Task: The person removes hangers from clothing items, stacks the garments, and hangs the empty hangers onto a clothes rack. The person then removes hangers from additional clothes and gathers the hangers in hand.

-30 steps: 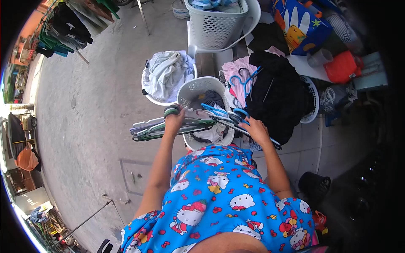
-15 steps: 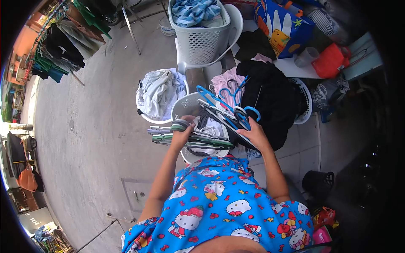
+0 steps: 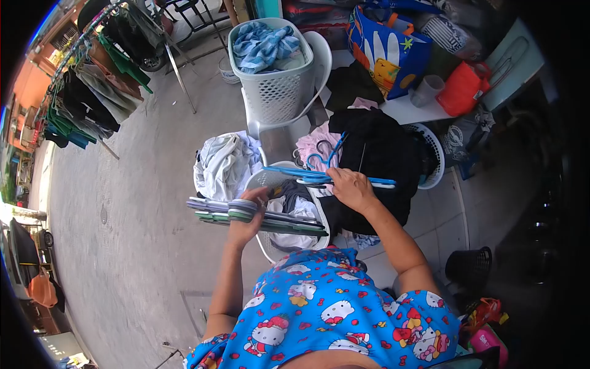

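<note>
My left hand (image 3: 247, 220) is closed round a bundle of green, white and grey hangers (image 3: 283, 222), held over the near laundry basket (image 3: 265, 245). That basket holds white and dark clothes (image 3: 295, 206). My right hand (image 3: 351, 189) grips a group of blue, white and black hangers (image 3: 295, 173), which lies sideways in front of the black cloth (image 3: 384, 150). Just beyond it, loose blue and dark hangers (image 3: 326, 158) rest on pink clothes (image 3: 316, 140). White clothes (image 3: 226, 165) are heaped left of the near basket.
A tall basket (image 3: 273, 92) with blue checked cloth stands on a white chair (image 3: 322, 58). Clothes hang on a rack (image 3: 89, 92) at the upper left. Bags, including a blue one (image 3: 393, 52) and a red one (image 3: 461, 89), sit at the upper right.
The right-hand hangers have swung from slanting to nearly level, and my right hand is now over them, beside the black cloth. The view has shifted, showing more of the rack and chair.
</note>
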Demonstrator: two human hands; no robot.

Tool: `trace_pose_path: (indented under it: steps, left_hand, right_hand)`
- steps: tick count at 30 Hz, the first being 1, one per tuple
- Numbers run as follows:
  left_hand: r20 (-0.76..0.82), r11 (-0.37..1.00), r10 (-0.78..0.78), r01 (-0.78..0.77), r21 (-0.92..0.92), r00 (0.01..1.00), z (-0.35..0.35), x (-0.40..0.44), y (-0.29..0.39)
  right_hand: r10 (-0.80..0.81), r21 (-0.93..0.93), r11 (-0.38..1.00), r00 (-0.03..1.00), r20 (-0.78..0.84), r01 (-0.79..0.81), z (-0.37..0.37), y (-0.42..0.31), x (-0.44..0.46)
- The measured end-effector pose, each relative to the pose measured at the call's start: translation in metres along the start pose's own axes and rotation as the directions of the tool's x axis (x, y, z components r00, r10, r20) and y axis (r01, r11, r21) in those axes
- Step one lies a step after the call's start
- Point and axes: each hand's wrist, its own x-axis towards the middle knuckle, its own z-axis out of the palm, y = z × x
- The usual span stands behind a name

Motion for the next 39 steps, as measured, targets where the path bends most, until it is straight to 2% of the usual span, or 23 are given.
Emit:
trace_pose_path:
  steps: [2,3,5,8,9,11,13,15,17,18,20,21,23,27,28,29,30,31,33,34,35,37,39]
  left_hand:
    - [0.048,1.0,-0.029,0.029,-0.006,0.998,-0.038,0.007,0.006]
    - [0.118,0.996,-0.067,0.059,0.074,0.991,-0.058,0.014,0.016]
    - [0.27,0.965,-0.06,-0.014,0.263,0.961,-0.08,0.031,0.03]
    - [0.476,0.829,-0.04,-0.237,0.506,0.878,-0.064,0.048,0.063]
    - [0.575,0.802,-0.103,-0.274,0.531,0.811,-0.051,0.055,0.072]
    - [0.636,0.786,0.179,-0.498,0.366,0.751,-0.023,0.061,0.067]
    - [0.607,0.796,0.253,-0.519,0.312,0.754,0.0,0.063,0.073]
    - [0.481,0.878,0.263,-0.414,0.241,0.837,0.009,0.057,0.073]
    - [0.306,0.874,0.342,-0.42,0.243,0.888,0.016,0.046,0.053]
    - [0.267,0.907,0.296,-0.357,0.221,0.917,0.02,0.042,0.054]
    - [0.197,0.959,0.197,-0.231,0.164,0.96,0.027,0.029,0.057]
    - [0.175,0.93,0.193,-0.237,0.28,0.965,0.028,0.023,0.057]
    - [0.139,0.834,0.223,-0.263,0.486,0.965,0.034,0.015,0.057]
    - [0.035,0.86,0.16,-0.157,0.485,0.987,0.046,0.003,0.061]
    - [-0.054,0.95,0.062,-0.042,0.309,0.997,0.052,0.001,0.061]
    - [-0.145,0.994,-0.039,0.053,0.091,0.989,0.057,-0.002,0.063]
    - [-0.231,0.985,-0.138,0.11,-0.13,0.963,0.062,-0.005,0.064]
    - [-0.236,0.953,-0.247,0.192,-0.234,0.94,0.06,-0.01,0.033]
    - [-0.221,0.937,-0.292,0.232,-0.262,0.931,0.057,-0.004,0.041]
    - [-0.195,0.904,-0.3,0.213,-0.371,0.934,0.052,-0.004,0.024]
    - [-0.181,0.891,-0.297,0.204,-0.406,0.938,0.05,-0.008,0.01]
    - [-0.121,0.922,-0.241,0.188,-0.337,0.963,0.049,-0.008,0.012]
    - [-0.072,0.93,-0.189,0.155,-0.332,0.979,0.055,-0.009,0.043]
  right_hand:
    - [-0.204,-0.096,0.974,0.978,0.035,0.207,-0.028,0.025,0.007]
    - [-0.273,-0.154,0.947,0.958,0.088,0.284,-0.043,0.035,0.014]
    - [-0.489,-0.209,0.837,0.862,0.13,0.506,-0.079,0.046,0.031]
    - [-0.676,-0.246,0.652,0.697,0.238,0.717,-0.112,0.031,0.06]
    - [-0.727,-0.225,0.601,0.641,0.245,0.767,-0.114,0.021,0.068]
    - [-0.769,-0.134,0.542,0.553,0.32,0.83,-0.107,-0.002,0.084]
    - [-0.817,0.005,0.54,0.523,0.242,0.842,-0.09,-0.024,0.091]
    - [-0.854,0.103,0.517,0.505,0.123,0.85,-0.073,-0.034,0.098]
    - [-0.865,0.155,0.492,0.502,-0.03,0.857,-0.06,-0.039,0.102]
    - [-0.842,0.236,0.532,0.537,0.044,0.813,-0.066,-0.046,0.101]
    - [-0.83,0.231,0.521,0.55,-0.087,0.822,-0.052,-0.049,0.1]
    - [-0.818,0.226,0.517,0.555,-0.153,0.825,-0.048,-0.05,0.1]
    - [-0.807,0.212,0.535,0.569,-0.16,0.818,-0.043,-0.051,0.1]
    - [-0.734,0.137,0.612,0.624,-0.269,0.779,-0.014,-0.051,0.094]
    - [-0.742,0.117,0.627,0.636,-0.212,0.77,-0.01,-0.054,0.091]
    - [-0.707,0.121,0.647,0.652,-0.274,0.753,0.001,-0.058,0.085]
    - [-0.616,0.215,0.733,0.764,-0.193,0.646,0.01,-0.062,0.084]
    - [-0.524,0.314,0.789,0.845,-0.107,0.529,0.018,-0.066,0.082]
    - [-0.352,0.387,0.844,0.928,-0.125,0.372,0.022,-0.076,0.071]
    - [-0.31,0.405,0.837,0.929,-0.202,0.367,0.036,-0.074,0.07]
    - [-0.45,0.196,0.847,0.863,-0.23,0.494,0.048,-0.065,0.073]
    - [-0.148,0.318,0.932,0.984,-0.095,0.171,0.035,-0.073,0.058]
    - [-0.194,0.397,0.904,0.98,0.053,0.157,0.023,-0.073,0.055]
